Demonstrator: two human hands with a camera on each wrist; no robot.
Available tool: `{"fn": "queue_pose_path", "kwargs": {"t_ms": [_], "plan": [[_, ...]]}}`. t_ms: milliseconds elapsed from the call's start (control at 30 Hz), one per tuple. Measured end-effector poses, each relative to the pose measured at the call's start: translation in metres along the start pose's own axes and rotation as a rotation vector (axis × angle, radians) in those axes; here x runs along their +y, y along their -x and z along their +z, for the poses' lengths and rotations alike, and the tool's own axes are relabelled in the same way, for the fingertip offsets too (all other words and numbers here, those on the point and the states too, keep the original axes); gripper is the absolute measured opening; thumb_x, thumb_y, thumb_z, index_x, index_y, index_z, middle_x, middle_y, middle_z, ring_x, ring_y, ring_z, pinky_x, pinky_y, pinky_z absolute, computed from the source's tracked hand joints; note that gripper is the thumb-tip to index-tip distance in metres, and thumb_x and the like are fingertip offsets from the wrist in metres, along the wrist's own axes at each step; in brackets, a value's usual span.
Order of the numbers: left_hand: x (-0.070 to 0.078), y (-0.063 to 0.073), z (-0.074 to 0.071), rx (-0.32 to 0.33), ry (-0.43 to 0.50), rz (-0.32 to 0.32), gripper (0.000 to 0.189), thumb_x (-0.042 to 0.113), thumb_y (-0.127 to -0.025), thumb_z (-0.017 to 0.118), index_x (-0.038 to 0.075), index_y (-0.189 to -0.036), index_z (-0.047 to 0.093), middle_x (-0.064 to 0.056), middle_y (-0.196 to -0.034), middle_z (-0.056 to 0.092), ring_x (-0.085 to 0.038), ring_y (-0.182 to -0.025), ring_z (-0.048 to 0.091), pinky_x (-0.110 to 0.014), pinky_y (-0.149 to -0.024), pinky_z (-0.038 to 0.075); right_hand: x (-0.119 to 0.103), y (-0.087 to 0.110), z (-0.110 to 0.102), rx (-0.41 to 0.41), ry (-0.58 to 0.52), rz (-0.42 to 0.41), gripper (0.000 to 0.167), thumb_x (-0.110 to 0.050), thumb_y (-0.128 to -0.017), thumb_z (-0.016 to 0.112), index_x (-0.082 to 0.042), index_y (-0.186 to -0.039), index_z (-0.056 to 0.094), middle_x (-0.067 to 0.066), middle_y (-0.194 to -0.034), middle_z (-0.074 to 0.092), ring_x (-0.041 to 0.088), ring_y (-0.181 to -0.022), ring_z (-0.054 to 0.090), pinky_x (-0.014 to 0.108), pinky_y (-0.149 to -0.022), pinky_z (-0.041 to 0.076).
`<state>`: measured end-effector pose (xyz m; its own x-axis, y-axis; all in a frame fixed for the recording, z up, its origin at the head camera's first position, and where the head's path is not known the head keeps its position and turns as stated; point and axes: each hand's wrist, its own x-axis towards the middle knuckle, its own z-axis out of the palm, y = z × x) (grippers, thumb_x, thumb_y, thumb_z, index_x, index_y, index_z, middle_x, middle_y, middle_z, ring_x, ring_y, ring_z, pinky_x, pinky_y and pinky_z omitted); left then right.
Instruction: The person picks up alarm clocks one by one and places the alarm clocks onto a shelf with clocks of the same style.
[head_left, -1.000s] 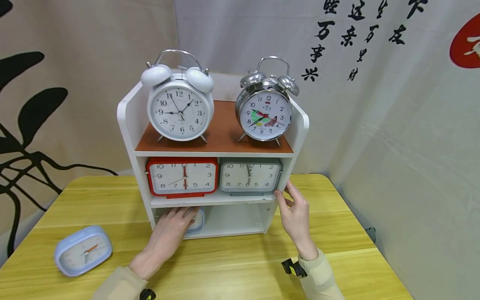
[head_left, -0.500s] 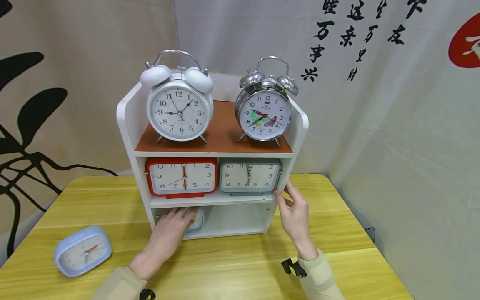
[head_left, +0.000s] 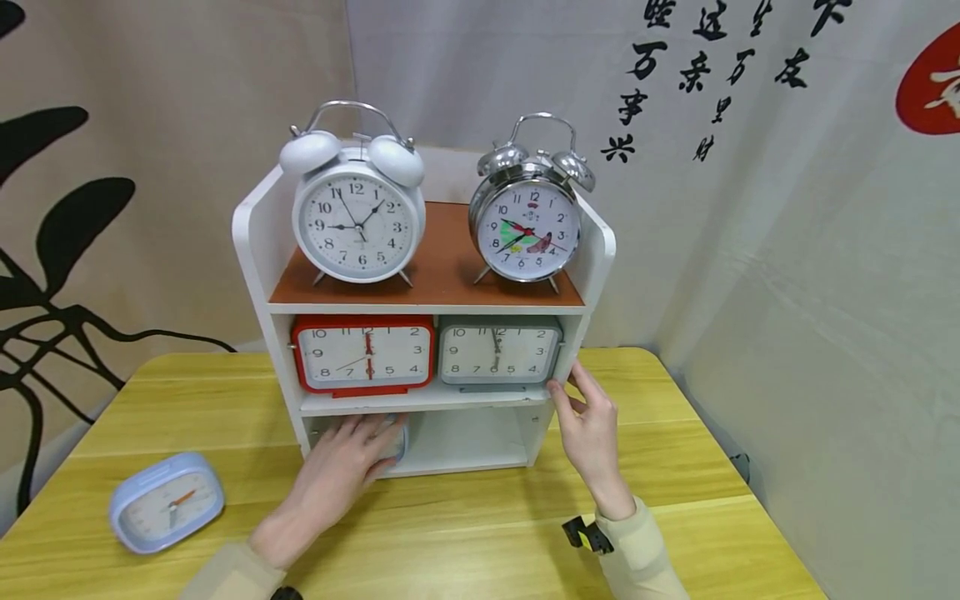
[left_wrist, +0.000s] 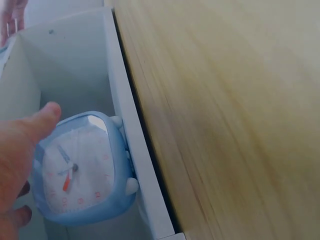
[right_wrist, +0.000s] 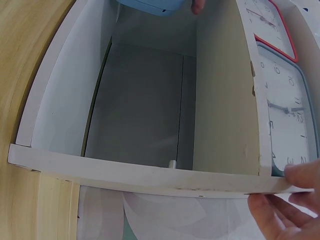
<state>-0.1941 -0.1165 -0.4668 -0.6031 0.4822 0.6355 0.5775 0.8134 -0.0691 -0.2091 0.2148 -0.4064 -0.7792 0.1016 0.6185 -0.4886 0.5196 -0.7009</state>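
Note:
My left hand [head_left: 341, 458] reaches into the lower left of the white shelf [head_left: 465, 477]. A light blue alarm clock [left_wrist: 77, 165] stands on its small feet in that bottom compartment. In the left wrist view, my thumb is straight and the hand lies beside the clock, its fingers loosely bent. The head view shows only the clock's right edge; the hand covers the rest. My right hand [head_left: 588, 433] pinches the shelf's right side panel [right_wrist: 150, 177], thumb in front by the grey clock [head_left: 498, 354], fingers on the outer face.
Another light blue clock [head_left: 165, 502] leans back on the wooden table [head_left: 465, 542] at the left. A red clock [head_left: 365, 356] sits on the middle tier. The top tier bears a white twin-bell clock [head_left: 360, 221] and a silver twin-bell clock [head_left: 528, 229]. Curtains hang behind.
My left thumb has spread away and the hand has shifted slightly right and lower, covering more of the blue clock. The right hand has stayed in place.

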Motion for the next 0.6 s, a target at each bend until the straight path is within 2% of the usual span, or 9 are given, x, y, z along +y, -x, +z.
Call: {"fn": "queue_pose_path", "kwargs": {"t_ms": [67, 133, 267, 333, 400, 500, 600], "plan": [[0.001, 0.003, -0.001, 0.013, 0.007, 0.029, 0.066, 0.035, -0.078, 0.09, 0.015, -0.138, 0.069, -0.011, -0.132, 0.074, -0.035, -0.116, 0.071, -0.053, -0.096, 0.063, 0.0, 0.0, 0.0, -0.001, -0.004, 0.002, 0.049, -0.003, -0.101, 0.067, -0.002, -0.149, 0.058, 0.024, -0.141, 0.067, 0.041, -0.121, 0.071, 0.049, -0.087, 0.066], [0.002, 0.006, -0.004, 0.014, 0.013, 0.058, 0.063, 0.041, -0.085, 0.082, 0.016, -0.14, 0.067, -0.011, -0.135, 0.073, -0.036, -0.119, 0.069, -0.054, -0.098, 0.063, 0.0, 0.0, 0.0, -0.001, -0.006, 0.002, 0.049, -0.003, -0.101, 0.067, -0.002, -0.149, 0.058, 0.024, -0.142, 0.067, 0.04, -0.121, 0.071, 0.049, -0.087, 0.066], [0.004, 0.014, -0.007, 0.019, 0.031, 0.112, 0.056, 0.054, -0.106, 0.05, 0.017, -0.144, 0.064, -0.011, -0.143, 0.069, -0.037, -0.126, 0.067, -0.056, -0.099, 0.062, 0.0, 0.0, 0.0, 0.001, -0.006, -0.002, 0.049, -0.003, -0.101, 0.067, -0.002, -0.149, 0.058, 0.025, -0.141, 0.067, 0.041, -0.121, 0.071, 0.049, -0.087, 0.066], [0.006, 0.017, -0.008, 0.029, 0.03, 0.14, 0.061, 0.057, -0.109, 0.036, 0.016, -0.145, 0.063, -0.011, -0.146, 0.067, -0.038, -0.131, 0.065, -0.057, -0.102, 0.061, 0.001, 0.001, 0.0, 0.002, -0.004, -0.006, 0.048, -0.003, -0.101, 0.067, -0.002, -0.149, 0.058, 0.025, -0.14, 0.068, 0.041, -0.12, 0.071, 0.049, -0.087, 0.066], [0.008, 0.02, -0.009, 0.042, 0.03, 0.159, 0.065, 0.059, -0.11, 0.029, 0.017, -0.145, 0.063, -0.012, -0.148, 0.066, -0.038, -0.135, 0.062, -0.055, -0.108, 0.058, 0.001, 0.001, 0.0, 0.003, -0.002, -0.009, 0.048, -0.003, -0.101, 0.067, -0.002, -0.148, 0.058, 0.025, -0.14, 0.068, 0.041, -0.12, 0.071, 0.049, -0.087, 0.066], [0.009, 0.024, -0.011, 0.075, 0.038, 0.181, 0.063, 0.057, -0.111, 0.031, 0.016, -0.145, 0.064, -0.013, -0.149, 0.065, -0.038, -0.136, 0.06, -0.046, -0.131, 0.038, 0.001, 0.001, 0.0, 0.003, 0.001, -0.012, 0.048, -0.003, -0.101, 0.067, -0.002, -0.148, 0.059, 0.025, -0.139, 0.068, 0.041, -0.119, 0.072, 0.048, -0.086, 0.066], [0.009, 0.028, -0.014, 0.104, 0.051, 0.192, 0.062, 0.056, -0.112, 0.031, 0.015, -0.145, 0.064, -0.014, -0.149, 0.064, -0.036, -0.14, 0.057, -0.034, -0.141, 0.011, 0.001, 0.001, 0.001, 0.001, 0.0, -0.013, 0.047, -0.002, -0.101, 0.067, -0.002, -0.147, 0.059, 0.025, -0.139, 0.068, 0.041, -0.119, 0.072, 0.048, -0.086, 0.066]]}}
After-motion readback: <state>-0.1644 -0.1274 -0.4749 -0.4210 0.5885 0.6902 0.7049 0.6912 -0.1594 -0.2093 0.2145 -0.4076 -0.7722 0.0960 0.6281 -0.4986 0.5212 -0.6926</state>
